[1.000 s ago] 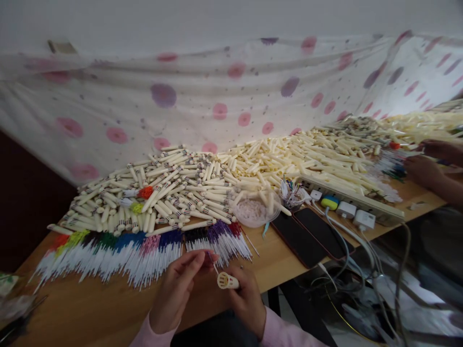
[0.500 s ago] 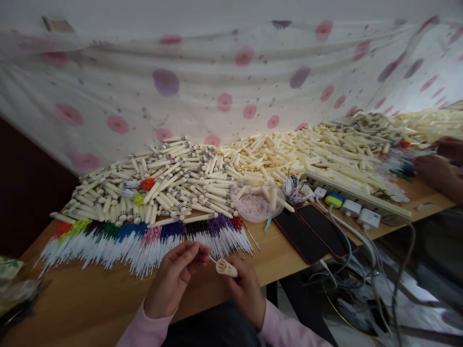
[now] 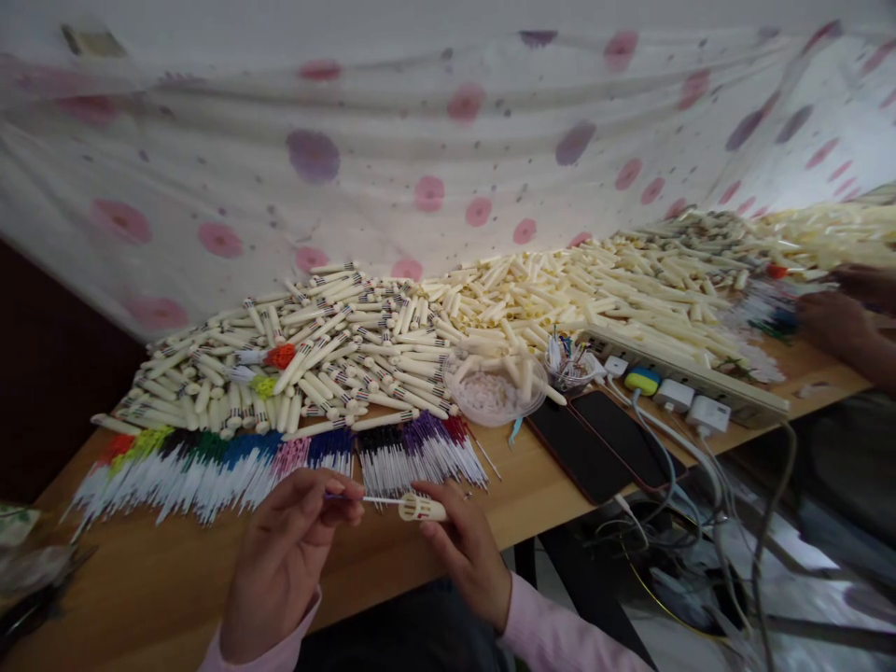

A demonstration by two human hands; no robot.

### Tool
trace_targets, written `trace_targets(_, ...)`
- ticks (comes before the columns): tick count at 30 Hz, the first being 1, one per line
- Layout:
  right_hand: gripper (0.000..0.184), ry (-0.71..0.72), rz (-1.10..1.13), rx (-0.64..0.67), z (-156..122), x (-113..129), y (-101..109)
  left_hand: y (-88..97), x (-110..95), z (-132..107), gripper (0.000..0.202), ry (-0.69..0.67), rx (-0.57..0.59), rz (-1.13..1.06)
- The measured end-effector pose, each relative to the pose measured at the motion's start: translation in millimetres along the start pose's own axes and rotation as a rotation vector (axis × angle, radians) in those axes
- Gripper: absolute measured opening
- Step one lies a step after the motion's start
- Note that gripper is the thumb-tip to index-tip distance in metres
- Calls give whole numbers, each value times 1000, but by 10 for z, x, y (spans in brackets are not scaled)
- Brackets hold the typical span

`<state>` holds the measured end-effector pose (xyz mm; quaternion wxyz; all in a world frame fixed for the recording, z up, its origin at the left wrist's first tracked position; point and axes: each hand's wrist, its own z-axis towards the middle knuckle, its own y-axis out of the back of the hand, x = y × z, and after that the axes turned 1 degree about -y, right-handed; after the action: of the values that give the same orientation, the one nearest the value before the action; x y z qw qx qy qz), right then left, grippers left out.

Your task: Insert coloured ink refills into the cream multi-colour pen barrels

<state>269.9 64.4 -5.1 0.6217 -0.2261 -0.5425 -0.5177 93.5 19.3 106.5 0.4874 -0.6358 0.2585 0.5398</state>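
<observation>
My left hand pinches a thin pen refill, purple at the held end and white along its shaft. Its white tip meets the slotted end of a cream pen barrel; how deep it goes in I cannot tell. Around that barrel the fingers of my right hand are closed, with the slotted end facing left. Behind both hands lie rows of white-shafted refills, sorted by the colour of their ends. Farther back is a heap of cream pen barrels with dark-slotted ends.
A clear plastic bowl holds small pale parts, beside a small cup of refills. Two phones lie next to a power strip with chargers and hanging cables. At the right, another person's hands work among parts.
My left hand has moved left and the refill now lies nearly level, its white shaft showing between the hands. The barrel has shifted slightly left and turned to point left.
</observation>
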Motion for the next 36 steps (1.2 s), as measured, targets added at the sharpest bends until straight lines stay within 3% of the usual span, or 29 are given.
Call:
trace_targets(6, 39, 11, -18, -17, 2, 6, -13, 18, 94, -6, 16, 53, 91, 5)
trace_targets(21, 38, 13, 7, -48, 25, -44, -41, -128, 133, -43, 17, 154, 112, 16)
trace_targets(28, 38, 27, 12, -64, 26, -44, -41, -137, 156, -19, 15, 219, 84, 277)
trace_targets(36, 38, 12, 20, -62, 31, -25, -32, -78, 210, -23, 23, 140, 26, 441)
